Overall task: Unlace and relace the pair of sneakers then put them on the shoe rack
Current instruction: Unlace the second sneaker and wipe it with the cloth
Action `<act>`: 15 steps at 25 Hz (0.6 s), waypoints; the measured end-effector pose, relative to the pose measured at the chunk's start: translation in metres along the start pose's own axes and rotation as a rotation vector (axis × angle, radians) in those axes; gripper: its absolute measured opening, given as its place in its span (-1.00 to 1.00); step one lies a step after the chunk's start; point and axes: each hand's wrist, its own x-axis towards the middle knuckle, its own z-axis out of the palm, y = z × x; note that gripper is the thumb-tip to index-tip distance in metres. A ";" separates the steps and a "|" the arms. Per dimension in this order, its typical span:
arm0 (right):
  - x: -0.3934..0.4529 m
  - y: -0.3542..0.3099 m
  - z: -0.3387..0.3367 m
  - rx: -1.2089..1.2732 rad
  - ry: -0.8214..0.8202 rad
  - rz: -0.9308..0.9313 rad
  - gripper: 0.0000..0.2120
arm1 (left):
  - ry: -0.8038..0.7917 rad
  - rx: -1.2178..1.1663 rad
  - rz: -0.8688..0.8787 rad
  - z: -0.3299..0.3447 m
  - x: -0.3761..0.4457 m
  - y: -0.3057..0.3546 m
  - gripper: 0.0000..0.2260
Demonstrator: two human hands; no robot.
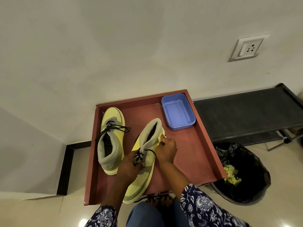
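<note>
— Where are the sneakers?
— Both on the red worktop [188,154] — one [111,141] left of the blue tub [177,112], laced.
— The other [144,161]?
— Left hand [131,163] pinches its lace [139,155]; right hand [165,149] grips its collar — below the tub.

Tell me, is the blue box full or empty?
Empty. The blue box sits open on the red tray, and only its bare bottom shows inside.

No text, label, brand or number can be read on anything in view.
</note>
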 end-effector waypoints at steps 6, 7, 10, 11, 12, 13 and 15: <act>0.038 -0.016 -0.005 -0.134 -0.057 -0.067 -0.66 | -0.001 0.006 0.007 0.002 0.002 -0.003 -0.55; 0.044 -0.019 -0.007 -0.144 -0.082 -0.071 -0.65 | 0.003 0.008 0.010 0.002 0.003 -0.004 -0.56; 0.056 -0.024 -0.010 -0.181 -0.138 -0.086 -0.64 | 0.007 0.012 0.019 0.003 0.004 -0.004 -0.54; 0.056 -0.023 -0.010 -0.189 -0.140 -0.097 -0.65 | 0.004 0.009 0.014 0.002 0.003 -0.004 -0.52; 0.055 -0.021 -0.009 -0.184 -0.135 -0.111 -0.66 | 0.005 0.001 0.011 0.002 0.003 -0.004 -0.50; 0.052 -0.017 -0.007 -0.172 -0.121 -0.121 -0.68 | 0.006 -0.006 0.007 0.002 0.003 -0.004 -0.50; 0.041 -0.008 -0.005 -0.143 -0.078 -0.126 -0.68 | 0.007 -0.005 0.005 0.003 0.004 -0.005 -0.54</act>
